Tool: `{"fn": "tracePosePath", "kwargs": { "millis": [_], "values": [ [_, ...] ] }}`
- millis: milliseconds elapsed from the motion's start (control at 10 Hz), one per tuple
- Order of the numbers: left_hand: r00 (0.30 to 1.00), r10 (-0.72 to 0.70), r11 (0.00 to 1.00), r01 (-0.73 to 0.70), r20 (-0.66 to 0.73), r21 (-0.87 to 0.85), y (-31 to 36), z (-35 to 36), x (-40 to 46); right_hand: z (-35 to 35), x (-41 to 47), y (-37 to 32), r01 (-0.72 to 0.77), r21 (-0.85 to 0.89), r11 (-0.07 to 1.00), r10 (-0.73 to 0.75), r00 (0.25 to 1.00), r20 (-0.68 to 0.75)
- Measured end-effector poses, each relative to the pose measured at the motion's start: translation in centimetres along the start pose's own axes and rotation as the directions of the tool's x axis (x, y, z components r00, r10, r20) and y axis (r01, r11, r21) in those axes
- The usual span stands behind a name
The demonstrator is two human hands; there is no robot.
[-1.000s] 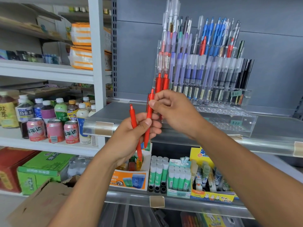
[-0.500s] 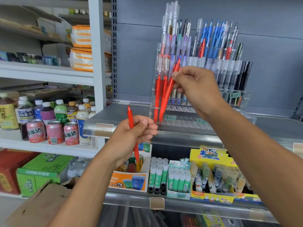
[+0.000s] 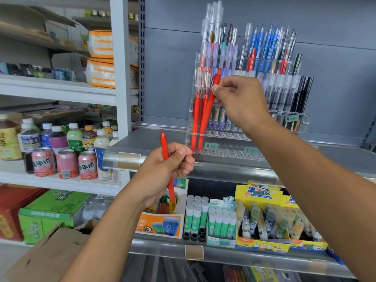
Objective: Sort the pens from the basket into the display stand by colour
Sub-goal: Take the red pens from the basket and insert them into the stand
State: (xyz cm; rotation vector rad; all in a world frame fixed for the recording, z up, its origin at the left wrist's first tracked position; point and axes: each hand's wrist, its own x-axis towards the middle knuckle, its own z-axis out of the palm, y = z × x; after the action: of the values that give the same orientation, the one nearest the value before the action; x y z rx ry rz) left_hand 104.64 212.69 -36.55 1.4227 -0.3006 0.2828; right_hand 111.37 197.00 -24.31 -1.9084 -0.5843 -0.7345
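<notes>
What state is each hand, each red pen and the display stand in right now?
Left hand: grips one red pen.
Pen in left hand: upright, off the stand.
Right hand: pinches another red pen.
Pen in right hand: tilted, tip at the stand's front row.
Display stand: front rows mostly empty, back rows full.

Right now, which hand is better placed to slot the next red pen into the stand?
Right. The right hand already pinches a red pen against the display stand, beside the red pens standing there. The left hand holds its spare red pen lower, short of the stand.
</notes>
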Motion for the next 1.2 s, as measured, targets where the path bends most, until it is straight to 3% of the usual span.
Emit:
{"fn": "tracePosePath", "kwargs": {
  "millis": [200, 600, 700, 800, 900, 1000, 1200],
  "values": [
    [1.0, 0.003, 1.0, -0.002, 0.007, -0.026, 0.2, 0.0, 0.0, 1.0, -0.7, 1.3, -0.085, -0.079, 0.993, 0.092, 0.992, 0.09],
    [1.0, -0.008, 1.0, 0.008, 0.027, -0.014, 0.4, 0.3, -0.3, 1.3, -1.6, 1.2, -0.116, -0.185, 0.976, 0.144, 0.979, 0.142],
    [0.999, -0.01, 1.0, 0.01, 0.031, -0.016, 0.4, 0.2, -0.4, 1.3, -2.2, 1.2, -0.094, -0.225, 0.97, 0.111, 0.992, 0.063],
    [0.999, -0.015, 1.0, 0.016, 0.037, -0.024, 0.4, 0.1, -0.4, 1.4, -4.0, 0.3, 0.05, -0.253, 0.966, -0.057, 0.998, -0.019],
    [0.998, -0.027, 0.998, 0.03, 0.057, -0.056, 0.3, 0.2, -0.4, 1.9, -6.1, -0.9, 0.121, -0.16, 0.98, -0.089, 0.977, 0.192],
    [0.997, -0.012, 0.997, 0.018, 0.077, -0.074, 0.4, 0.5, -0.4, 2.7, -7.6, -1.7, 0.104, -0.068, 0.992, -0.064, 0.893, 0.446],
    [0.996, -0.027, 0.999, 0.029, 0.082, -0.023, -0.1, 0.4, -0.3, 3.2, -7.7, -1.3, 0.114, -0.013, 0.993, -0.087, 0.822, 0.563]
  ]
}}
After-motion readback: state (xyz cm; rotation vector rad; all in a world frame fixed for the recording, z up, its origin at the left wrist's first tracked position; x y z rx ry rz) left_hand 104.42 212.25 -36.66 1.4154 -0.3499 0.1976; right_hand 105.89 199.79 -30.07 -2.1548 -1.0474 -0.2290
